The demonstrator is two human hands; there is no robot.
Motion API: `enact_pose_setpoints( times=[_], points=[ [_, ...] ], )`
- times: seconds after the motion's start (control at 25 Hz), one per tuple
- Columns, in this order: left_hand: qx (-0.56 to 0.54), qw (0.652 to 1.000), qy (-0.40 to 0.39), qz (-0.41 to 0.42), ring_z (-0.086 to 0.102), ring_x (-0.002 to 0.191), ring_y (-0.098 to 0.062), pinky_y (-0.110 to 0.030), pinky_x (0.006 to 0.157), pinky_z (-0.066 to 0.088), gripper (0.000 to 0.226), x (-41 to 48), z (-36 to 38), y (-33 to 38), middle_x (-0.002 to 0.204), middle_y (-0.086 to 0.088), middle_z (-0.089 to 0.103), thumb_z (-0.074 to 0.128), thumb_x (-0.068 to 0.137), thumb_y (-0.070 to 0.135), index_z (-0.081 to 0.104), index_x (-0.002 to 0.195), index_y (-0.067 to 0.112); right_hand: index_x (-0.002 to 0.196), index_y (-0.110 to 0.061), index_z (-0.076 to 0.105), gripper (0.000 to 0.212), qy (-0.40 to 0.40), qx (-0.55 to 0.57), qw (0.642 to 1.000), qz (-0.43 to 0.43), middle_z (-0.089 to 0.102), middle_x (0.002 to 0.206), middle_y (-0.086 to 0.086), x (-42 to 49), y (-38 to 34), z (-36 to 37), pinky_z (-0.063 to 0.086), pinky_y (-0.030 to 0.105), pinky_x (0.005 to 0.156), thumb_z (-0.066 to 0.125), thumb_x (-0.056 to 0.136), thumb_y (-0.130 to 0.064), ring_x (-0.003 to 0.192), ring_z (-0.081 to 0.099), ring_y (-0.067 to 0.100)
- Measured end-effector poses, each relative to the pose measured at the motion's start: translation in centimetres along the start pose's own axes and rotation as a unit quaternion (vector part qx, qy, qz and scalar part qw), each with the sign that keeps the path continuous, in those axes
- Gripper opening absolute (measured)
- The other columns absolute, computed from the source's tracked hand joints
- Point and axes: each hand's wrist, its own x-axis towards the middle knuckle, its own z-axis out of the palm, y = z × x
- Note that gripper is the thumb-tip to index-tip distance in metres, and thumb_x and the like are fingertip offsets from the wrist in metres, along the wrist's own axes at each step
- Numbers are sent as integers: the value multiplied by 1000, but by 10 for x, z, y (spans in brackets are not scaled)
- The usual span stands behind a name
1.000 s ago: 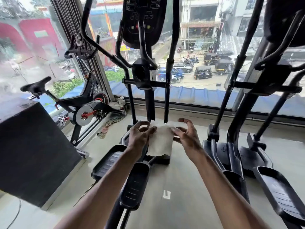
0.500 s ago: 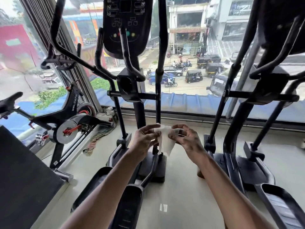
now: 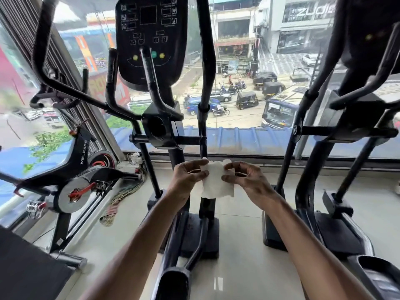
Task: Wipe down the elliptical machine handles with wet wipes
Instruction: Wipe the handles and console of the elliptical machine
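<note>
At the far left, an exercise bike (image 3: 71, 180) with a silver flywheel and red trim stands against a large window (image 3: 238, 61), and a dark block (image 3: 26, 267) fills the lower left corner. Next comes a black elliptical machine (image 3: 160, 131), seen from just behind its pedals: a long curved left handle (image 3: 41, 50) rises to the top left, two short fixed grips (image 3: 111, 79) flank a dark console (image 3: 151, 40) with small coloured buttons, and the straight right handle (image 3: 205, 50) runs up out of view. Low in front of that right bar, well below every grip, two bare arms reach forward. The left hand (image 3: 186, 178) has its thumb and curled fingers pinched on the left edge of a white wet wipe (image 3: 216, 182), which hangs crumpled between the hands in mid-air. The right hand (image 3: 249, 180) pinches the wipe's right edge between thumb and fingertips, with the other fingers loosely bent. Further right stands a second elliptical machine (image 3: 346, 126) on the pale tiled floor (image 3: 238, 256). Beyond the glass lies a street with vehicles and shopfronts.
</note>
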Motion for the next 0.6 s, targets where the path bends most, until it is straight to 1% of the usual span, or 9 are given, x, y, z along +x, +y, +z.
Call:
enact_pose_setpoints(
  times=[0.08,0.2,0.28,0.4,0.44,0.52,0.56,0.6],
  points=[
    [27,1000,-8,4,71,92,-19,-20,81,57,39,13,0,5,103,-14,76,73,80,-18,75,111,6,99,-16,79,31,-13,-20,1000,3,77,101,6,14,-1,-5,57,34,89,87,75,3,95,71,16],
    [86,996,-29,19,71,78,-9,-15,75,55,44,26,3,13,92,-10,76,72,79,-21,72,117,-1,98,-21,81,23,7,-80,996,-31,78,95,-2,31,-5,-11,56,30,87,85,82,-5,90,71,10],
    [132,990,-10,46,68,71,-3,-12,69,52,38,35,10,16,87,-8,75,72,80,-20,73,114,-2,96,-22,81,17,9,-113,992,-52,80,95,-3,43,-11,-17,56,29,87,85,84,-11,90,71,8],
    [191,978,46,72,63,64,5,-8,60,45,25,48,21,19,87,-9,74,74,86,-9,77,108,3,90,-29,81,14,15,-171,982,-84,79,95,-2,62,-18,-27,58,35,89,86,83,-18,91,72,14],
    [197,976,59,71,62,66,5,-7,59,44,22,52,24,21,90,-9,74,74,88,-5,78,107,4,88,-32,80,14,22,-199,974,-102,75,98,-3,67,-19,-30,57,33,88,86,83,-21,90,70,15],
    [179,981,55,58,60,74,-1,-8,61,45,22,58,29,22,95,-8,74,74,90,-1,78,110,7,85,-36,77,16,29,-233,963,-133,64,108,-4,76,-22,-36,55,22,84,86,82,-24,93,66,9],
    [173,983,43,50,59,75,-4,-9,64,46,25,59,32,23,95,-8,73,76,89,0,78,112,7,85,-36,76,15,19,-232,962,-140,62,114,-6,79,-24,-40,53,17,84,85,83,-24,97,66,6],
    [176,983,33,44,60,76,-5,-9,67,47,27,60,35,25,94,-6,74,79,86,2,78,112,8,86,-34,76,13,5,-224,966,-133,64,117,-8,83,-27,-44,52,16,83,84,85,-24,98,68,3]
  ],
)
